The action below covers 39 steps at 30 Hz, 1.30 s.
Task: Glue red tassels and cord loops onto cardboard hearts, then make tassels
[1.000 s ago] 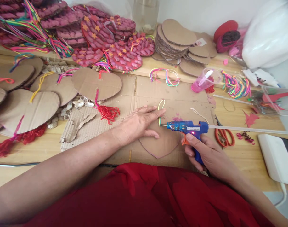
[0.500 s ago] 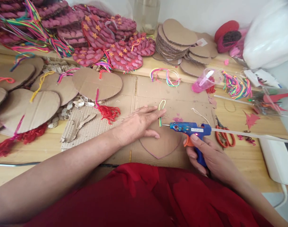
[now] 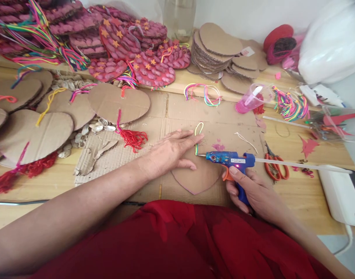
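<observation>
A cardboard heart lies on the work surface with its point towards me. My left hand rests flat on its left side, fingers stretched out and thumb apart. Its fingertips touch a yellow-green cord loop, which stands out past the heart's top; part of the cord is under the fingers. My right hand is wrapped round the handle of a blue hot glue gun with an orange trigger and a lit red light. The nozzle meets the cord's lower end, and a clear glue stick sticks out the back.
Tasselled cardboard hearts lie to the left. Stacked cardboard hearts and pink decorated pieces stand on the back ledge. Orange-handled pliers, a pink cup and a white box are at the right.
My right hand has moved the glue gun slightly left, bringing its nozzle onto the cord's lower end. My left hand has stayed in place on the heart.
</observation>
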{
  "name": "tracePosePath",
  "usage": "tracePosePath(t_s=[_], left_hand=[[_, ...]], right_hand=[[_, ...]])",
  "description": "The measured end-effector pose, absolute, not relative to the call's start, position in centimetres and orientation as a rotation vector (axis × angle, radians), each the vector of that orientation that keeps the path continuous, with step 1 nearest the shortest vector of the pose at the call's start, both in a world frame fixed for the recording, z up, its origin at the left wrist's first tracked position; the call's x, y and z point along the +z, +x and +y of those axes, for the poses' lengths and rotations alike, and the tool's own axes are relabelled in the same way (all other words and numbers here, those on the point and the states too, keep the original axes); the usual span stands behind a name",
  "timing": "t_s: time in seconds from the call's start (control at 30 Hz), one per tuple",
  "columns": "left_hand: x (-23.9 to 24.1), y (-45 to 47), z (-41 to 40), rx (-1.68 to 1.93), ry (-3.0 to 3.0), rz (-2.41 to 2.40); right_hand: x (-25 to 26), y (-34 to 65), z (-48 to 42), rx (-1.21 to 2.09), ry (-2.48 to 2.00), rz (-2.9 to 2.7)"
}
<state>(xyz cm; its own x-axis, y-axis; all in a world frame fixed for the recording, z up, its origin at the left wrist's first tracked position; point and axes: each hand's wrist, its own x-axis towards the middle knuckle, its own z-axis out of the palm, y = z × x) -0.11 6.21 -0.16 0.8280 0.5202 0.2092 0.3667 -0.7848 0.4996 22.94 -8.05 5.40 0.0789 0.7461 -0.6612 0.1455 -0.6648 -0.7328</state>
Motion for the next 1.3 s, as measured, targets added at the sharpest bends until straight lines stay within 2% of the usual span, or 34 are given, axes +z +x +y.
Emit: tracePosePath(t_s=[1.3], left_hand=[[0.1, -0.1, 6.1, 0.449, 2.557, 0.688]], right_hand=[[6.0, 22.0, -6.5, 1.699, -1.739, -0.609]])
